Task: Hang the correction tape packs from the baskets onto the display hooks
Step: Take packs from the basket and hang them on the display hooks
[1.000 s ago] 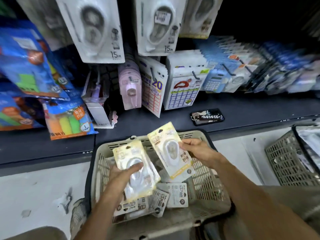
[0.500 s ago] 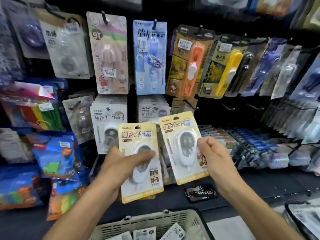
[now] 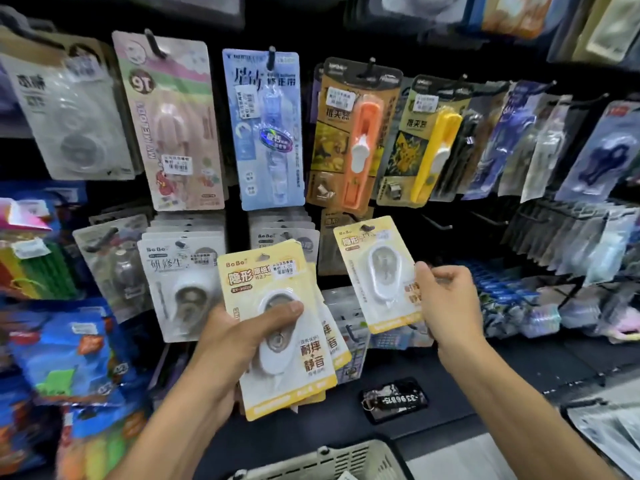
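My left hand [image 3: 239, 344] grips a small stack of yellow correction tape packs [image 3: 277, 327], thumb across the white dispenser on the front card. My right hand [image 3: 446, 303] pinches the right edge of a single yellow pack [image 3: 375, 271] and holds it up in front of the dark display wall, its hang hole near a black hook [image 3: 365, 227]. Whether the hook is through the hole I cannot tell. The cream basket [image 3: 332, 462] shows only its rim at the bottom edge.
Rows of hanging packs cover the wall: white BoBo packs [image 3: 183, 282], a pink pack [image 3: 173, 123], a blue one [image 3: 266, 129], orange and yellow ones [image 3: 360, 133]. Bare hooks [image 3: 436, 221] jut out at right. A dark key tag [image 3: 394, 400] lies on the shelf.
Both hands rose from the basket to the display wall. The right hand moved its single pack up and right, away from the left hand's stack, toward a hook.
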